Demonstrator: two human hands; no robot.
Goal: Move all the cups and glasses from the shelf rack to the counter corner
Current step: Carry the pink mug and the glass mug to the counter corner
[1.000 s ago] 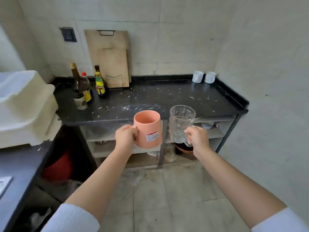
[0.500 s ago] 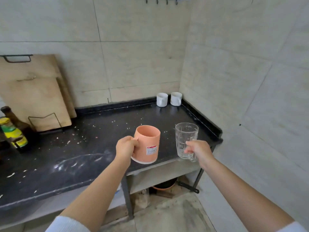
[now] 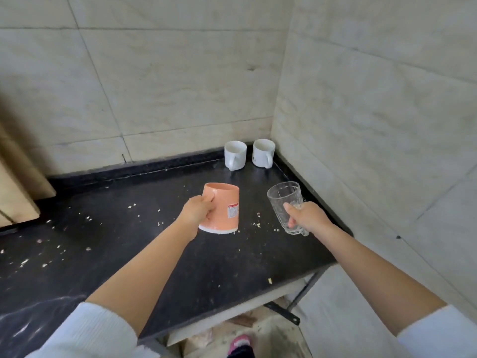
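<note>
My left hand [image 3: 197, 210] grips the handle of an orange plastic cup [image 3: 224, 205] with a white base and a red label, held above the black counter [image 3: 129, 241] and tilted away from me. My right hand [image 3: 305, 218] grips the handle of a clear cut-glass mug [image 3: 284, 200], also lifted over the counter near its right edge. Two white ceramic mugs [image 3: 235, 155] [image 3: 263, 153] stand side by side in the far right corner, against the tiled walls. The shelf rack below the counter is mostly hidden.
Pale crumbs are scattered across the counter top. A wooden cutting board [image 3: 15, 187] leans against the back wall at the far left. Tiled walls close the counter at the back and right. A metal frame leg [image 3: 302, 293] shows below the counter's front edge.
Both hands have carried the orange cup and the glass mug forward over the counter, closer to the corner. The view has moved nearer and looks down more; the bottles have left the frame.
</note>
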